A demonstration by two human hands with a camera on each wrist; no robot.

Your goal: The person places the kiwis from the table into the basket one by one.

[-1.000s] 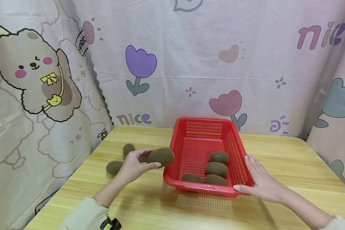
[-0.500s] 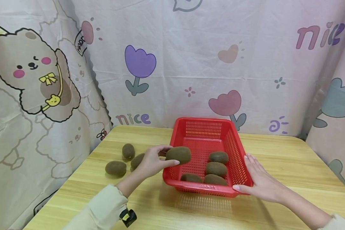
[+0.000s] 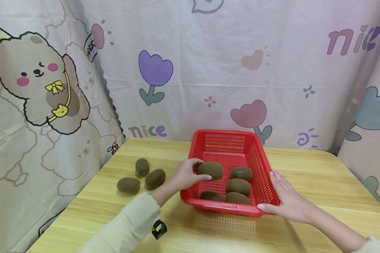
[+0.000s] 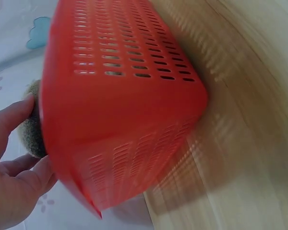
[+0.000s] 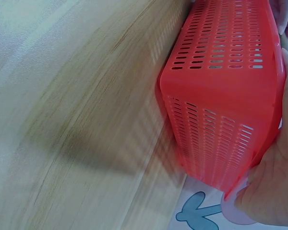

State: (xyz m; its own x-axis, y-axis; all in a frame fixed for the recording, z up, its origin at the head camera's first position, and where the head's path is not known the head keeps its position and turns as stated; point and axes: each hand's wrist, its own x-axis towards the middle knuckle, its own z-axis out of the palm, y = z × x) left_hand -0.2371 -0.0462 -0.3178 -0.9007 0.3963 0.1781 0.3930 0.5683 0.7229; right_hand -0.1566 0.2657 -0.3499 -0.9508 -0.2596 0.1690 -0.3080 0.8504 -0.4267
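The cloth [image 3: 190,105] reads "nice" twice, partly "HAP"; lettering on the basket [image 3: 209,205] blurs.

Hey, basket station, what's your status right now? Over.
Left grip holds a kiwi above the basket floor. Right grip touches the basket's near right corner. Four kiwis inside, three outside. Nothing seen in the way.

Eight kiwis [image 3: 239,187] can be counted from the head view: three on the one counter [image 3: 98,218], four in the one red basket [image 3: 221,208], and one in the left hand [image 3: 185,174]. The near wall hides part of the basket floor, so a further kiwi there could escape the count. With the right hand [image 3: 292,203], that makes two hands; also two pale sleeves [image 3: 123,226] and one printed bear [image 3: 35,80].
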